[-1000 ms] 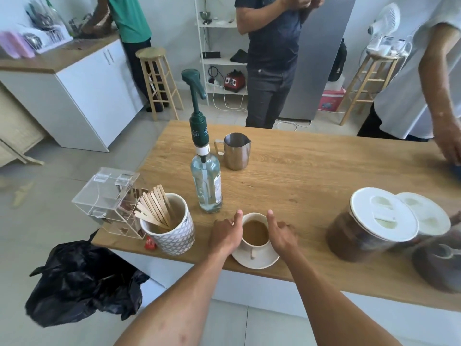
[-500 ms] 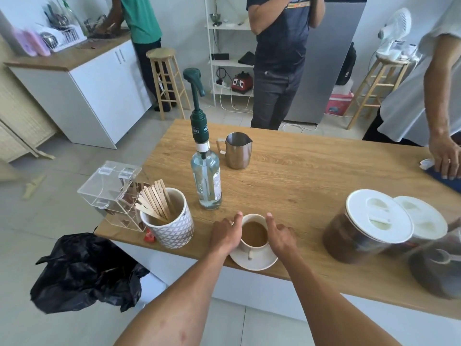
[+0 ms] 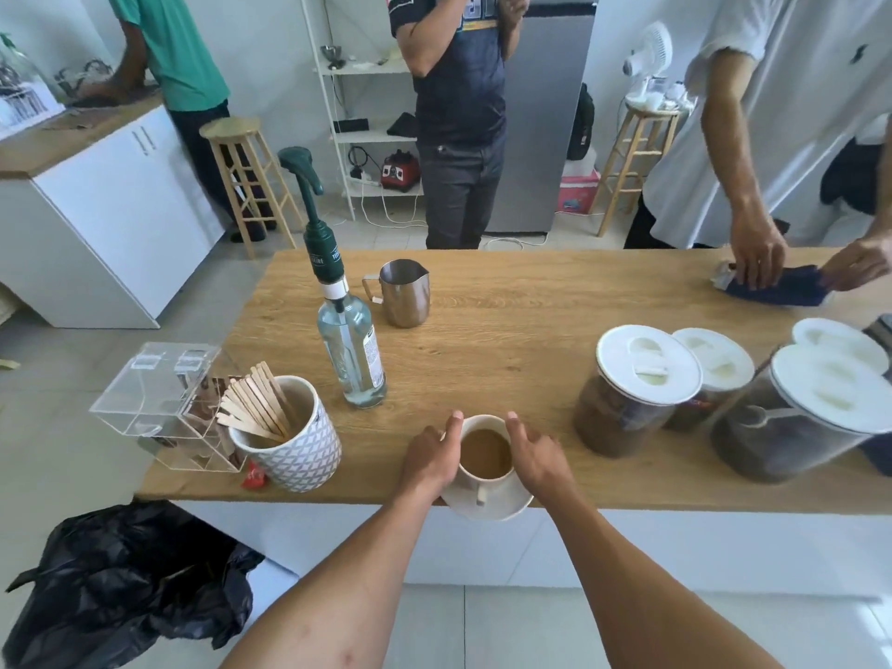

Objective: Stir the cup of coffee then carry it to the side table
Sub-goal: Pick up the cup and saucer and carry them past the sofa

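Note:
A white cup of milky coffee (image 3: 485, 453) stands on a white saucer (image 3: 492, 507) at the near edge of the wooden table (image 3: 507, 330). The saucer's front rim juts out past the table edge. My left hand (image 3: 429, 458) grips the saucer's left side, its thumb up against the cup rim. My right hand (image 3: 536, 456) holds the right side, thumb beside the cup and fingers spread down over the saucer edge. The cup's handle points toward me. No stirrer is in the cup.
Left of the cup stand a patterned mug of wooden stirrers (image 3: 289, 446), a clear box (image 3: 159, 403) and a pump bottle (image 3: 352, 359). A steel pitcher (image 3: 404, 294) sits behind. Lidded jars (image 3: 637, 393) fill the right. Another person's hands press a blue cloth (image 3: 782, 287). A black bag (image 3: 120, 581) lies on the floor.
The cup and saucer have come toward me with both hands on them, so the saucer now overhangs the table edge. The person at far right now works a blue cloth.

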Available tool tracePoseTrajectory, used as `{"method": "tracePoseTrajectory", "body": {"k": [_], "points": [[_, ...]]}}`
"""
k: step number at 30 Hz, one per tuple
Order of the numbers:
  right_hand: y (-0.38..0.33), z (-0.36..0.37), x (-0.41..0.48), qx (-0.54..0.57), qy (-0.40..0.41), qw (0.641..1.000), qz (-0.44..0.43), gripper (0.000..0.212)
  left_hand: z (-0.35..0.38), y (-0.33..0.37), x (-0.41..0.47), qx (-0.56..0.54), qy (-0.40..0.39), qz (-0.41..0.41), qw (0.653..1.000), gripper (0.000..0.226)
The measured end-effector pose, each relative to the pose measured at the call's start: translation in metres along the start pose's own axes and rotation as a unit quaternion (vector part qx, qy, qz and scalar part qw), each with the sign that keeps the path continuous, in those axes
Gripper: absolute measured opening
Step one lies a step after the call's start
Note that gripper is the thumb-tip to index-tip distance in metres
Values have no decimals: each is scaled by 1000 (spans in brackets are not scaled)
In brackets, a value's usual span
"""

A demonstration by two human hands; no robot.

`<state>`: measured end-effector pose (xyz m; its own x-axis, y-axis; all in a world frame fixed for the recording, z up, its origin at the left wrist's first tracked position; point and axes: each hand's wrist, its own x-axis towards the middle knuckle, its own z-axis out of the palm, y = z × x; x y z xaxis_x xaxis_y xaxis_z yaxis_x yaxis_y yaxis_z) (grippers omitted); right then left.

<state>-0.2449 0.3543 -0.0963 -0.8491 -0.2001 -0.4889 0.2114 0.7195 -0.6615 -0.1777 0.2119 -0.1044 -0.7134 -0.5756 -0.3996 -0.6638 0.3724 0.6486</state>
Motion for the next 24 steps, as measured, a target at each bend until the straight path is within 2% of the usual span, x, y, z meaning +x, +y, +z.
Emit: {"method": "tracePoseTrajectory", "body": {"k": [5, 14, 17, 24], "points": [[19, -17, -23, 29, 40, 998, 43, 91, 10, 13, -14, 18, -48, 55, 997, 77], [63, -23, -82, 80, 117, 987, 80, 81, 38, 15, -45, 69, -122, 125, 982, 91], [83, -24, -105, 109, 145, 979, 93, 75, 50, 14, -60, 69, -161, 139, 975, 83], [135, -30, -163, 169, 216, 950, 150, 71, 91, 14, -111, 103, -228, 202, 947, 84]]}}
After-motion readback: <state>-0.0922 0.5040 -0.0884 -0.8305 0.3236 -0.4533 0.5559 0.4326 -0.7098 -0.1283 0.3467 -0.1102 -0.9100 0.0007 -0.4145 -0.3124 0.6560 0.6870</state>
